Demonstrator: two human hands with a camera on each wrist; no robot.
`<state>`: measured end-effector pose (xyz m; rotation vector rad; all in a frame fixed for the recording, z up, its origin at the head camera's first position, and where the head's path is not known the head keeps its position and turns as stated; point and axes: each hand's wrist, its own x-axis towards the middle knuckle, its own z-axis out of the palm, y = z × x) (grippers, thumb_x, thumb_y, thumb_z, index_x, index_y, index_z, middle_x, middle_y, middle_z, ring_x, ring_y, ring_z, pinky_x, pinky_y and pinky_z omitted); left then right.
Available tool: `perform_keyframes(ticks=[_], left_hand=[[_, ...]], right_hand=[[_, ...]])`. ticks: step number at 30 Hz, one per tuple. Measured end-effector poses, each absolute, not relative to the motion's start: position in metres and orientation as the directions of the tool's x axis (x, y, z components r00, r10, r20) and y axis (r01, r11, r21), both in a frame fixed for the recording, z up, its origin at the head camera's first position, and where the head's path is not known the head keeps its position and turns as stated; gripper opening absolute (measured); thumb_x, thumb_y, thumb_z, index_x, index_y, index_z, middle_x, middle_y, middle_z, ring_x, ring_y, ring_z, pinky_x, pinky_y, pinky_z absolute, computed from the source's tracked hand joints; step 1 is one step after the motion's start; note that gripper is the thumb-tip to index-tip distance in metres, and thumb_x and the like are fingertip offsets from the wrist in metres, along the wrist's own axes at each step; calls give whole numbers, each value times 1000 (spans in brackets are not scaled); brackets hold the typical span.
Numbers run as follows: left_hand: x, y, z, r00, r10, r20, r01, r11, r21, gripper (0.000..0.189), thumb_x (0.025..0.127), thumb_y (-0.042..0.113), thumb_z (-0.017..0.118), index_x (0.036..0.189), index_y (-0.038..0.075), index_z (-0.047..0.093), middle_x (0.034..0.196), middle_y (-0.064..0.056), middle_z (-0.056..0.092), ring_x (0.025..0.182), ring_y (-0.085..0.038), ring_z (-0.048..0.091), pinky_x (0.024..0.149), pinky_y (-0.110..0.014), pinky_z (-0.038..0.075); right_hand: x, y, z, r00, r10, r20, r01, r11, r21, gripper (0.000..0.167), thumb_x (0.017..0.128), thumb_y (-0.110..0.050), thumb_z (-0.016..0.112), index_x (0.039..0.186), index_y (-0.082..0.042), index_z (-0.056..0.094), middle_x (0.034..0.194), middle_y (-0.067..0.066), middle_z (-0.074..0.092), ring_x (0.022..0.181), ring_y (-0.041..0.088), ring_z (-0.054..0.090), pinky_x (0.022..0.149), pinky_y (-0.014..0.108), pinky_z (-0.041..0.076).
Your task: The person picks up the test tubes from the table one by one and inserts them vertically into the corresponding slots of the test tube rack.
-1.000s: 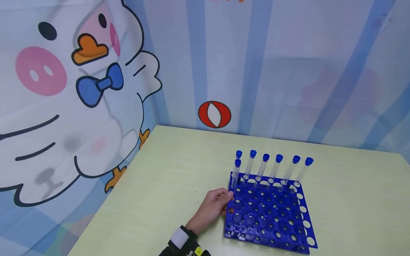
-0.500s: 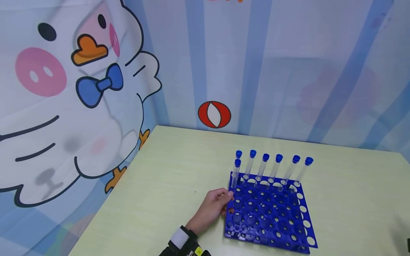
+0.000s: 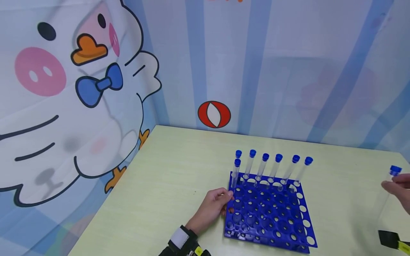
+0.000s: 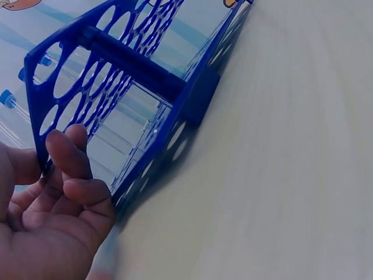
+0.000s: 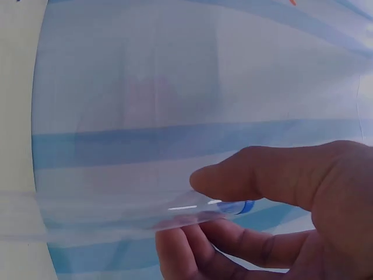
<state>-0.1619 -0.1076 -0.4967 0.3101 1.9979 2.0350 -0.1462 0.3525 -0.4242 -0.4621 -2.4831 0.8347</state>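
Note:
A blue test tube rack (image 3: 266,213) with rows of round holes stands on the table. Several clear test tubes with blue caps (image 3: 278,158) stand in its back row, and one more tube (image 3: 235,174) sits just in front at the left corner. My left hand (image 3: 213,204) grips the rack's left edge; in the left wrist view its thumb and fingers (image 4: 67,154) close around the rack's corner. At the far right, my right hand (image 3: 398,190) pinches a capped clear test tube (image 5: 192,207) just below its blue cap, holding it near upright above the table.
The pale wooden table (image 3: 173,160) runs back to a blue-striped backdrop (image 3: 288,71). A cartoon bird (image 3: 89,117) is printed on the left side panel. A dark strap end (image 3: 389,239) hangs below the right hand.
My right hand has come into the head view from the right, carrying a capped test tube. My left hand and the rack have stayed in place.

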Motion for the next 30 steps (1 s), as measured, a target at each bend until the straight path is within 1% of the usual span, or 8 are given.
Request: perform_keyframes(ticks=[5,9,11,15,16,19,24,30], left_hand=[[-162,-107,-497,-940,339,-39,-46,-12,999,31,94,29,51,89,-1,57,68,-1,61,58,-10,58,51,-21,40],[-163,-107,-499,-941,335,-37,-44,-12,999,33,94,30,51,88,-2,56,67,-2,61,57,-10,58,50,-21,40],[-163,-107,-499,-942,334,-38,-45,-12,999,33,94,30,52,88,-2,56,66,-1,61,57,-10,58,50,-21,40],[-163,-106,-499,-940,338,-36,-46,-19,999,33,94,30,52,89,-3,56,64,0,58,58,-10,59,50,-20,40],[-163,-106,-499,-940,339,-35,-45,-22,999,33,94,30,52,89,-3,56,64,0,58,58,-10,59,50,-20,40],[-163,-106,-497,-940,339,-35,-45,-22,999,33,94,30,51,89,-3,56,64,0,58,58,-10,59,50,-21,40],[-163,-106,-497,-941,337,-37,-45,-16,999,33,94,29,52,89,-3,56,67,-1,61,57,-10,58,50,-21,40],[-163,-107,-498,-941,335,-41,-48,-14,999,33,94,29,52,89,-3,57,68,-2,61,58,-10,58,50,-20,40]], right_hand=[[-120,291,-379,-807,478,346,146,730,-668,22,94,-13,51,100,8,51,72,-31,32,65,-20,28,67,8,32],[-132,293,-392,-792,506,342,129,686,-716,25,92,-20,53,108,0,53,85,-15,46,76,-15,37,90,22,38],[-143,303,-409,-788,501,358,103,680,-726,20,92,-24,55,106,-11,55,88,-10,49,78,-12,40,90,18,37],[-152,304,-417,-799,478,364,46,653,-756,26,91,-24,57,112,-9,53,97,7,54,93,18,50,95,25,36],[-152,303,-418,-786,486,383,35,653,-757,21,91,-26,57,107,-14,54,92,0,54,88,9,49,90,17,35],[-140,285,-399,-789,487,375,33,643,-765,30,91,-20,57,113,-1,51,98,14,53,85,6,44,98,29,34],[-128,261,-380,-780,483,397,42,674,-737,24,92,-21,54,112,-8,52,96,2,53,80,-9,34,99,29,33],[-123,234,-364,-789,469,396,9,654,-756,34,92,-19,54,120,0,48,100,4,50,95,6,43,106,45,25]])
